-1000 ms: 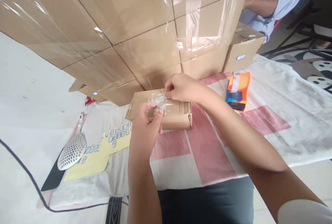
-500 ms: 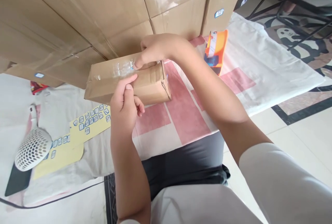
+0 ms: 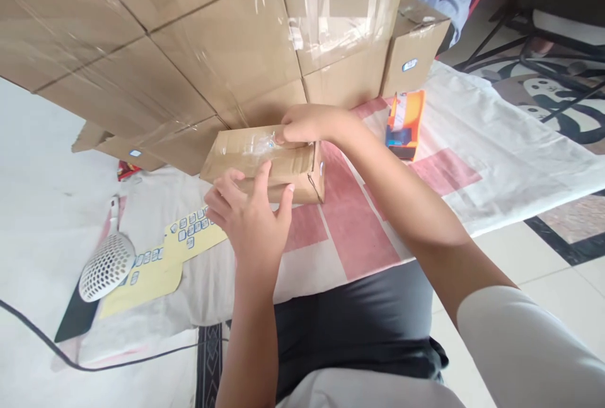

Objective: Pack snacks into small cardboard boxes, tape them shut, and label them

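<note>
A long cardboard box (image 3: 265,149) with clear tape on its top lies on the tablecloth. My left hand (image 3: 253,209) is on its near side, fingers spread and thumb apart, with the fingertips at the top edge and front face. My right hand (image 3: 305,124) is bent over the far right part of the box. Its thumb presses on the top by the taped strip, and the other fingers curl at the far edge, partly hidden. A small tear shows at the box's near right corner.
Large taped cardboard boxes (image 3: 227,36) stand stacked behind. An orange and blue packet (image 3: 405,124) lies to the right. On the left are a white perforated ladle (image 3: 108,266), yellow sticker sheets (image 3: 142,288), a dark flat object (image 3: 78,316) and a black cable (image 3: 118,367). Another person's arm shows at the top.
My left hand has gone from a closed, pointing shape to spread fingers on the box. My right hand stays at the far edge. The whole view has shifted.
</note>
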A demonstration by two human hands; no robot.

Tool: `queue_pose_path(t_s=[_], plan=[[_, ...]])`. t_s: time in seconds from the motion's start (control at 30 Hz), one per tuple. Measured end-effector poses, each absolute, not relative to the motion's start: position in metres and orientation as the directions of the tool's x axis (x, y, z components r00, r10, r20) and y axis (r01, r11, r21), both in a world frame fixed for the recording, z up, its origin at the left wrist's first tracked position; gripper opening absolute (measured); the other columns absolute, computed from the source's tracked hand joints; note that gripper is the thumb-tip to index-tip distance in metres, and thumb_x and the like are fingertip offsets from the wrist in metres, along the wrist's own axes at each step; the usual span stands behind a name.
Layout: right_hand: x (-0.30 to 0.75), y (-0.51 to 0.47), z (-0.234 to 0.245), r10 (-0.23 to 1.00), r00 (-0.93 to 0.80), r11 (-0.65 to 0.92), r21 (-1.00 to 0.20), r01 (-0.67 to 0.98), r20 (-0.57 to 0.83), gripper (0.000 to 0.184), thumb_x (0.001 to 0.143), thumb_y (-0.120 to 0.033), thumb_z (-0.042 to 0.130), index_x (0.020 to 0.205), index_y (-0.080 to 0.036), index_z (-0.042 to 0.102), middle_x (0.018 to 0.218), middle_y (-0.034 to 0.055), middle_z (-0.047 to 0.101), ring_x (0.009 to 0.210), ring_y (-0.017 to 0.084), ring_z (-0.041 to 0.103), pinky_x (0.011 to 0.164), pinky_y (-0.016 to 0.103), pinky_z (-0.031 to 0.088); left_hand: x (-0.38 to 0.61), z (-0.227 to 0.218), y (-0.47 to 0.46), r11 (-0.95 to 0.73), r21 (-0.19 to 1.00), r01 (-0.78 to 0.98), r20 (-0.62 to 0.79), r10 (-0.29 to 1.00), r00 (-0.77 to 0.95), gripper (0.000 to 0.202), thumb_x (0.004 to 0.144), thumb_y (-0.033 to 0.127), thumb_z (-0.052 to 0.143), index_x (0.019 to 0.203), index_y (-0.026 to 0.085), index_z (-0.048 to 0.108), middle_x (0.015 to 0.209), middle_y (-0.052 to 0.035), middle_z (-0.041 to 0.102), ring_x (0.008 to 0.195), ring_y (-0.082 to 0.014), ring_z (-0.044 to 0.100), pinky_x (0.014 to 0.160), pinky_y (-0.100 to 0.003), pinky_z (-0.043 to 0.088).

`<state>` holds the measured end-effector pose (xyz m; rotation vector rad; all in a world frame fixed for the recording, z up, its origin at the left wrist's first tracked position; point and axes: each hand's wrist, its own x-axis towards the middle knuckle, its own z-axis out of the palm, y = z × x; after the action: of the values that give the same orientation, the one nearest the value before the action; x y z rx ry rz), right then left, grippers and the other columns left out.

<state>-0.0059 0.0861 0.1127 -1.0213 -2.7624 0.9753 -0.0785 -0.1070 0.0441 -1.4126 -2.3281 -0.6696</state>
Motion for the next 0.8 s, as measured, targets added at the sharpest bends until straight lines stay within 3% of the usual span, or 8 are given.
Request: queue_pose_path(t_s=[0.07,0.13,0.23,0.47,0.67,0.73,0.8], plan=[[-0.007,0.088,0.110,0.570,-0.805,0.606,-0.579,0.546,-0.163,0.031,0.089,-0.033,0.058,0.064,-0.018,0.048,0.066,0.0018,0.050,0.059,0.013,0.045,0.058,0.032,0.028,-0.084,0.043,-0.106,0.343,0.179,0.922,0.525,0.760,-0.384,0.047,0.091,0.046,0.066,0.133,0.024,0.066,0.149,-0.0198,0.045,0.137,-0.0464,0.040,0.108,-0.063,0.033],[-0.009,0.090,0.107,0.566,-0.811,0.618,-0.576,0.534,-0.144,0.032,0.088,-0.044,0.061,0.070,-0.018,0.055,0.072,0.0033,0.057,0.063,0.015,0.051,0.059,0.032,0.031,-0.091,0.039,-0.104,0.244,0.183,0.952,0.529,0.792,-0.304,0.045,0.094,0.042,0.064,0.135,0.023,0.060,0.157,-0.0167,0.046,0.143,-0.0412,0.040,0.114,-0.059,0.029],[-0.011,0.093,0.102,0.571,-0.810,0.629,-0.564,0.535,-0.133,0.041,0.081,-0.059,0.068,0.080,-0.018,0.062,0.083,0.0052,0.064,0.071,0.018,0.057,0.062,0.031,0.035,-0.100,0.031,-0.100,0.143,0.228,0.963,0.547,0.800,-0.248,0.042,0.097,0.039,0.061,0.136,0.025,0.054,0.157,-0.0122,0.051,0.146,-0.0335,0.042,0.121,-0.056,0.018],[-0.014,0.089,0.102,0.614,-0.781,0.602,-0.572,0.557,-0.115,0.033,0.090,-0.040,0.054,0.065,-0.018,0.053,0.067,0.0040,0.057,0.059,0.015,0.046,0.060,0.033,0.029,-0.108,0.010,-0.095,0.070,0.248,0.966,0.680,0.698,-0.225,0.038,0.098,0.042,0.064,0.131,0.025,0.058,0.136,-0.0085,0.069,0.137,-0.0297,0.054,0.123,-0.051,0.014],[-0.022,0.089,0.094,0.680,-0.733,0.557,-0.622,0.549,-0.038,0.037,0.092,-0.041,0.052,0.063,-0.018,0.058,0.069,0.0066,0.061,0.067,0.019,0.054,0.067,0.034,0.036,-0.111,0.000,-0.092,-0.015,0.278,0.960,0.773,0.598,-0.214,0.027,0.096,0.034,0.067,0.122,0.025,0.065,0.126,-0.0071,0.073,0.131,-0.0284,0.059,0.124,-0.050,0.019],[-0.021,0.088,0.087,0.721,-0.690,0.516,-0.707,0.484,0.054,0.029,0.090,-0.038,0.055,0.072,-0.017,0.065,0.076,0.0062,0.065,0.075,0.020,0.059,0.071,0.033,0.041,-0.110,-0.003,-0.091,-0.031,0.288,0.957,0.781,0.586,-0.216,0.028,0.096,0.032,0.068,0.123,0.025,0.064,0.127,-0.0078,0.073,0.131,-0.0288,0.059,0.125,-0.052,0.018],[-0.013,0.083,0.076,0.750,-0.637,0.461,-0.833,0.306,0.181,0.028,0.091,-0.039,0.056,0.096,-0.016,0.070,0.093,0.0068,0.069,0.089,0.021,0.063,0.081,0.032,0.047,-0.109,-0.006,-0.092,-0.047,0.299,0.953,0.796,0.562,-0.222,0.030,0.095,0.031,0.069,0.123,0.024,0.063,0.127,-0.0086,0.072,0.131,-0.0294,0.059,0.125,-0.054,0.018]])
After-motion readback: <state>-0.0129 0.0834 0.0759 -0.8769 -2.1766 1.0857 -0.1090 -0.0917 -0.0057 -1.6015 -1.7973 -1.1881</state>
